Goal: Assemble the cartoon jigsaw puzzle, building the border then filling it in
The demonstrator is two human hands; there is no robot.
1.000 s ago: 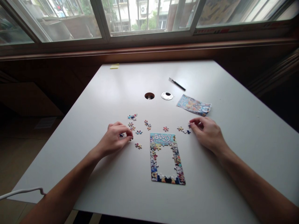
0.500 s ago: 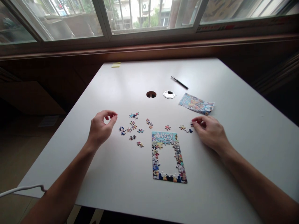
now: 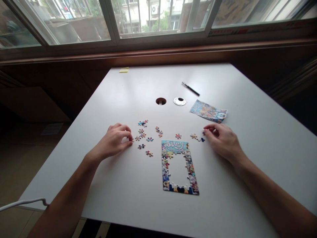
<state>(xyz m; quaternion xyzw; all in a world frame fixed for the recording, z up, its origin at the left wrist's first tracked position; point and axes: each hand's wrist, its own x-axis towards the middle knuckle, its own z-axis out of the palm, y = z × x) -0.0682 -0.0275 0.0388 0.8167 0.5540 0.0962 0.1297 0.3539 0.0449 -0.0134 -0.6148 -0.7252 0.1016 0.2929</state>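
My left hand [image 3: 112,140] is at the left end of the loose jigsaw pieces [image 3: 140,135], thumb and index finger closing on a dark puzzle piece [image 3: 133,140] that they mostly cover. On the right, my right hand [image 3: 221,138] pinches a small dark-blue puzzle piece [image 3: 204,133] at its fingertips. Close beside it lie a few more pieces [image 3: 193,136], and a reddish piece [image 3: 178,136] is farther left. Between the hands sits the puzzle frame [image 3: 192,168], with its border picture filled and a white gap in the middle.
A crumpled picture sheet [image 3: 209,111] lies behind my right hand. Farther back are a black pen [image 3: 190,89], a round metal cover [image 3: 179,101] and a cable hole [image 3: 160,101] in the white table [image 3: 138,205]. A yellow sticky note [image 3: 123,70] is at the far edge.
My left hand has moved right and down onto the leftmost dark pieces, now mostly covering them. My right hand stays in place with its piece.
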